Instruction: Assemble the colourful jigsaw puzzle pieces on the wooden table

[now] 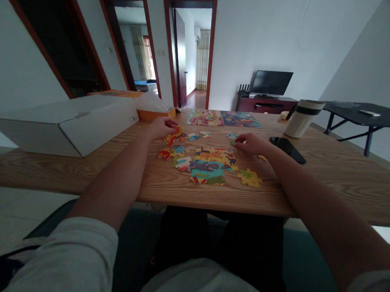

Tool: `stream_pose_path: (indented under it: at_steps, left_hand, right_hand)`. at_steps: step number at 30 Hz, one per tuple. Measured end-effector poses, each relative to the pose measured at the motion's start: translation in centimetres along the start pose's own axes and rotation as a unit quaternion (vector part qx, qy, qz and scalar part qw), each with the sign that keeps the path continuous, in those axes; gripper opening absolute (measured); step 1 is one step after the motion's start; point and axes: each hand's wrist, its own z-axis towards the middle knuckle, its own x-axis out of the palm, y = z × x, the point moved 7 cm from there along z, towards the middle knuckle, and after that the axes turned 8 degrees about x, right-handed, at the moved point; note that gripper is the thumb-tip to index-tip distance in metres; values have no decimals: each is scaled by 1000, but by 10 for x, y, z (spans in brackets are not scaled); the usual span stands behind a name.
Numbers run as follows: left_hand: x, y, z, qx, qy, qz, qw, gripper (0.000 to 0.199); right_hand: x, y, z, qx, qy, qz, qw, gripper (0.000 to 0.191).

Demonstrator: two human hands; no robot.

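Observation:
A partly joined jigsaw puzzle point(210, 165) lies on the wooden table in front of me, with a grey hippo on blue in its lower part. My left hand point(163, 128) is up and left of it, fingers closed on an orange and yellow puzzle piece point(177, 130). Beyond the puzzle's upper right side, my right hand point(247, 143) pinches a small greenish puzzle piece point(234, 143), partly covered by the fingers. Loose pieces lie around the puzzle: a yellow piece point(250, 178) to the right, a white and red piece point(183, 164) to the left, and several others.
Two finished-looking picture puzzles point(205, 118) lie at the table's far side. A white box point(66, 121) and an orange box point(155, 115) stand left. At right are a black phone point(287, 150) and a cream tumbler point(302, 120). The table's near edge point(217, 205) runs before my lap.

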Motion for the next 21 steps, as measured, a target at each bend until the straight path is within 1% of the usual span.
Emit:
stream_pose_path:
  at_steps: [3,5,7,9,12,14,17,19,21]
  left_hand:
    - [-6,-8,-2,6,-54,-45,998,29]
    - [0,-18,-5,12,-57,-84,995,29]
    - [12,-33,-7,22,-32,-111,993,30]
    - [26,-51,-10,41,0,-106,993,30]
    - [44,-78,-14,84,39,-64,994,29]
    - [54,-91,-17,104,59,-63,991,27]
    - [70,-106,-25,107,90,-109,984,25]
    - [80,-113,-30,104,111,-138,979,25]
    - [85,-117,-32,105,120,-148,976,27]
  right_hand:
    - [0,1,-1,4,-1,1,1000,20]
    - [-2,5,-3,0,-1,19,1000,20]
    - [-5,14,-6,-17,-3,54,998,21]
    - [-9,28,-10,-31,-1,101,994,23]
    - [-15,55,-18,-39,14,167,985,27]
    - [-18,77,-26,-64,20,201,977,25]
    - [-18,105,-36,-99,30,242,965,23]
    - [-17,115,-40,-106,33,249,962,22]
    - [-16,119,-42,-111,39,244,963,23]
